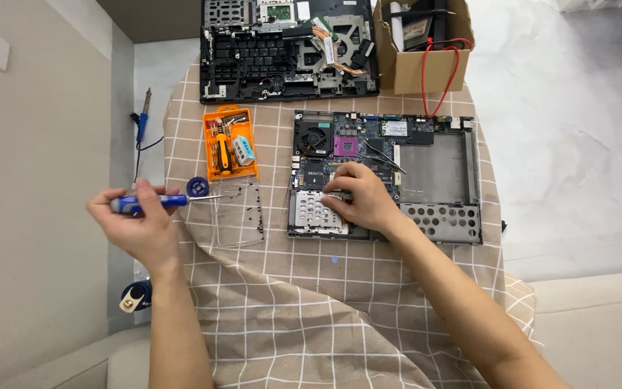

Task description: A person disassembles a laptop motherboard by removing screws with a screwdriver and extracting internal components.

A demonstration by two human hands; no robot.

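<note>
A checked cloth (pixel 311 302) is covering the table. Your left hand (pixel 138 227) is gripping a blue screwdriver (pixel 156 202) at nine o'clock, while your right hand (pixel 361 198) (fingers curled, holding nothing visible) is pressing on the opened laptop base (pixel 437 173) at centre.

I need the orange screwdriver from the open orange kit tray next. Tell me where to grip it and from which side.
Take the orange screwdriver by its thick handle, coming straight down from above. It lies flat and lengthwise in the orange tray, whose walls block a side approach, and a small pale box sits close on one side. Pinch across the handle's width with fingertips; probably the empty right hand suits, since the left hand holds the blue screwdriver.
</note>
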